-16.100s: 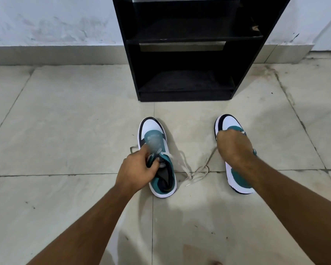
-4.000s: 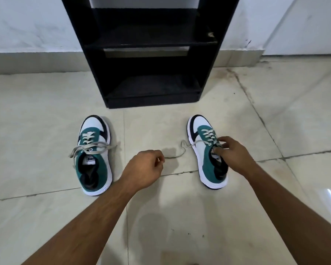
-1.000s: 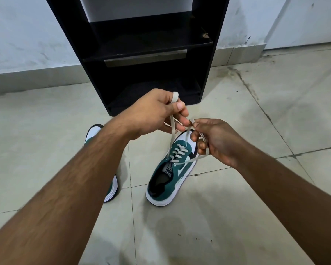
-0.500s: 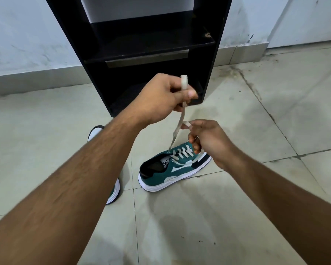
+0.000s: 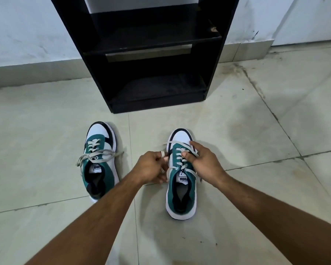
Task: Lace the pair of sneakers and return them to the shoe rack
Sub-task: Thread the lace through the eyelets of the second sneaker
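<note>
Two green, white and black sneakers stand on the tiled floor, toes toward the black shoe rack [image 5: 211,79]. The left sneaker [image 5: 100,159] is laced, its grey lace ends lying loose across the tongue. The right sneaker [image 5: 181,190] stands flat with its lace [image 5: 179,156] threaded through the eyelets. My left hand [image 5: 151,167] pinches one end of that lace just left of the shoe. My right hand [image 5: 203,161] rests on the laced part and grips the lace on the right side.
The rack's two visible shelves hold nothing. A pale wall with a low skirting [image 5: 33,70] runs behind it. Bare floor tiles [image 5: 256,131] lie on both sides of the shoes.
The right sneaker, tipped and turned sideways a moment ago, now stands flat with its toe toward the rack. Both hands have dropped from raised lace ends to the shoe.
</note>
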